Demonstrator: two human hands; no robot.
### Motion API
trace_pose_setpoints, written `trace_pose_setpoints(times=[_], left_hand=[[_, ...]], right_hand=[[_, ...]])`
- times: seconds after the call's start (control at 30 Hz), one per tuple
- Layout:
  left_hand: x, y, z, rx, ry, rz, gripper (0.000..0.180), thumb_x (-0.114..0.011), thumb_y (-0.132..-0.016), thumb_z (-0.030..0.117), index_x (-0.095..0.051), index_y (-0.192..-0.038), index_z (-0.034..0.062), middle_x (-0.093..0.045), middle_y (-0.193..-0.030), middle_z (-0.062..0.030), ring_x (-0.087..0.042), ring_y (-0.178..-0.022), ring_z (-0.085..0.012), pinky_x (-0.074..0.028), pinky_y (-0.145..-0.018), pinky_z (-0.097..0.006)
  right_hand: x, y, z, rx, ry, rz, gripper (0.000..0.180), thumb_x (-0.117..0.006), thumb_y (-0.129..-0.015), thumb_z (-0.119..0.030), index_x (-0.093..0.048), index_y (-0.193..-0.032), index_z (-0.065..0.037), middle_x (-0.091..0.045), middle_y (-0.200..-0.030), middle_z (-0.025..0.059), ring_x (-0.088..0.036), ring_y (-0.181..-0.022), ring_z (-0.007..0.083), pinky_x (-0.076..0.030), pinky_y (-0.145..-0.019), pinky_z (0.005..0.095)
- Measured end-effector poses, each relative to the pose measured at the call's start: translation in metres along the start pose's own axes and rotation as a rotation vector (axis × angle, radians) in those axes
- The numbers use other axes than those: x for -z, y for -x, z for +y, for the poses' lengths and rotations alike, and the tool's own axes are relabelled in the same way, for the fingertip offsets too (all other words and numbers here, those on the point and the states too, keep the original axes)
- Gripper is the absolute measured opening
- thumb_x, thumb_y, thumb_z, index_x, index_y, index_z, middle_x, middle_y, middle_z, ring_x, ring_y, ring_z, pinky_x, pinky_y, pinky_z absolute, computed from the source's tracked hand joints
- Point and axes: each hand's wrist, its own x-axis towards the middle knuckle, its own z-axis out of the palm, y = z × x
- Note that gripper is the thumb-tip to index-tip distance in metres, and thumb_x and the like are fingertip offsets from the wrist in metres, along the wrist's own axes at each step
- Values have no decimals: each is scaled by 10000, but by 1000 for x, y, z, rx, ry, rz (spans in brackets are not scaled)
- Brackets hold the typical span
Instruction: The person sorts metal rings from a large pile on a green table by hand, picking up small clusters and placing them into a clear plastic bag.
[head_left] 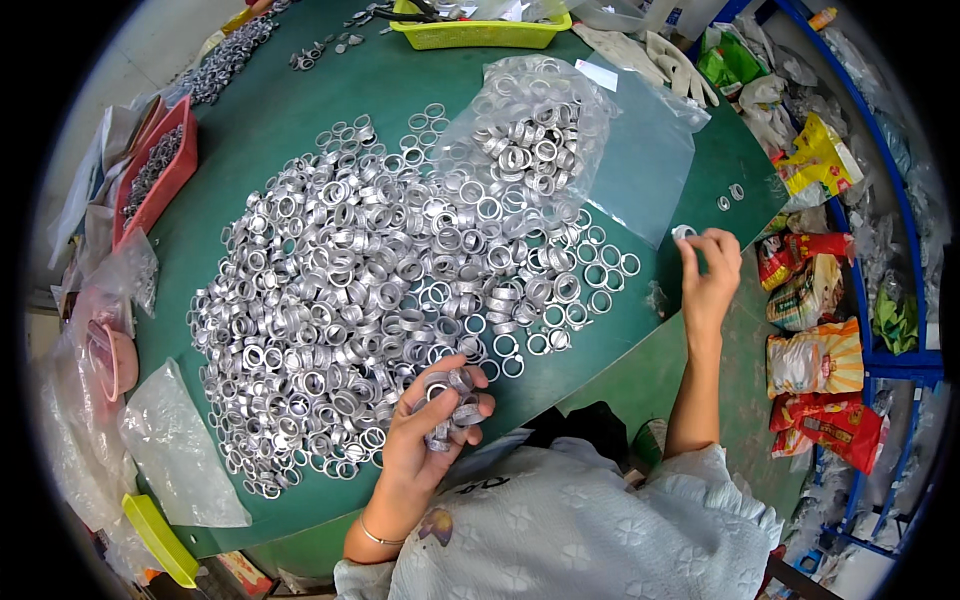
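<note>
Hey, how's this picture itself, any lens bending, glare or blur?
Head view: the blue shelf frame bows along the right side, and the corners fall to black; head view: pale glare shows on the clear bag, with bright glints on the metal rings; head view: the left hand and right hand show no obvious motion blur.

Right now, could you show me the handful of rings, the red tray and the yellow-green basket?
Handful of rings [464, 411]: head view, middle of the bunch.
Red tray [190, 150]: head view, its right-hand wall.
Yellow-green basket [480, 37]: head view, its near wall.
</note>
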Motion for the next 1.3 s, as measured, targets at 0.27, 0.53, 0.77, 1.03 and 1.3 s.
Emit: trace_pose_setpoints(times=[0.27,0.53,0.77,1.03,1.3], left_hand=[[-1,1,0,31,289,34,394,-384,-981,335,-535,-1197,42,-537,-1103,-211,-584,-910,-334,-586,-732,-459],[5,2,-3,77,326,46,327,-420,-970,319,-604,-1115,91,-533,-1007,-166,-523,-739,-236,-471,-472,-264],[9,3,-4,80,317,56,298,-448,-950,299,-614,-1073,85,-521,-955,-154,-533,-715,-246,-447,-397,-237],[10,1,-3,97,298,18,298,-455,-945,297,-618,-1066,79,-518,-935,-150,-534,-717,-245,-416,-396,-229],[5,2,-2,71,268,87,290,-466,-937,295,-621,-1051,78,-507,-925,-140,-514,-690,-237,-412,-403,-233]], right_hand=[[-5,8,-19,-91,-226,-165,120,-698,-758,-62,-647,-851,-6,-600,-902,95,-554,-864,267,-418,-776,352],[-4,6,-84,153,-493,-536,251,-732,-730,-124,-629,-939,-31,-601,-944,79,-547,-892,252,-403,-768,354],[-12,12,-73,34,-421,-492,304,-750,-689,-113,-620,-952,-37,-610,-860,83,-555,-795,259,-392,-741,353],[-13,14,-74,66,-382,-406,293,-727,-703,-55,-628,-977,-26,-580,-1001,91,-534,-914,268,-405,-808,358],[-19,14,-94,167,-526,-475,222,-696,-731,-34,-638,-945,-24,-562,-1012,90,-525,-940,274,-424,-809,358]])
